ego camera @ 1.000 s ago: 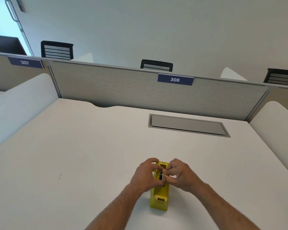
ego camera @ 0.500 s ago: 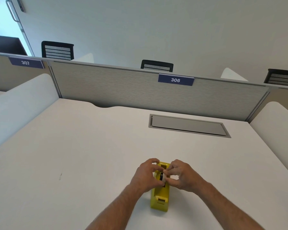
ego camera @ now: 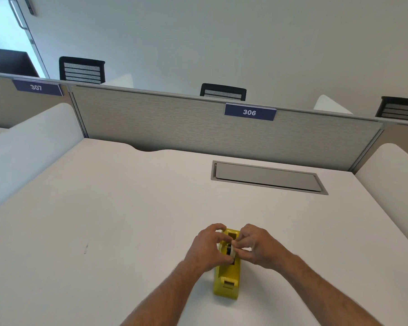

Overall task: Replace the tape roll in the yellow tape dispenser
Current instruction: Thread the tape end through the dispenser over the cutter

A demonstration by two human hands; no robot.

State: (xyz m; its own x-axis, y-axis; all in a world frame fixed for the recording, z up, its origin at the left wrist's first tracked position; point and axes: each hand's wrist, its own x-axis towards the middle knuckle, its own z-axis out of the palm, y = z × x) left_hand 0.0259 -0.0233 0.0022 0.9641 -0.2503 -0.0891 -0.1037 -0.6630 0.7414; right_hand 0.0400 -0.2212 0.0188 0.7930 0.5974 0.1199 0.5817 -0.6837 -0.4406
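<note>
One yellow tape dispenser (ego camera: 227,280) is sitting on the white desk (ego camera: 108,208), near the front edge, its long body pointing away from the camera. Inside its open well a single tape roll (ego camera: 231,250) is showing, pale around a dark core, mostly covered by fingers, so whether it is seated on the cradle or lifted clear is hard to call. Two bare hands are working here, one on each side of the dispenser. The left hand (ego camera: 209,248) is curling around the left wall, fingers bent over the far end and thumb pressing near the roll. The right hand (ego camera: 257,247) is pinching narrow, thumb and forefinger closing on the right side of the roll. Further back, one grey recessed cable flap (ego camera: 267,177) is lying shut in the desktop, well apart from the dispenser. Behind it the grey partition (ego camera: 174,123) is carrying two blue number plates, 306 (ego camera: 249,112) and 307 (ego camera: 36,87). Three black chair backs are peeking over the top.
</note>
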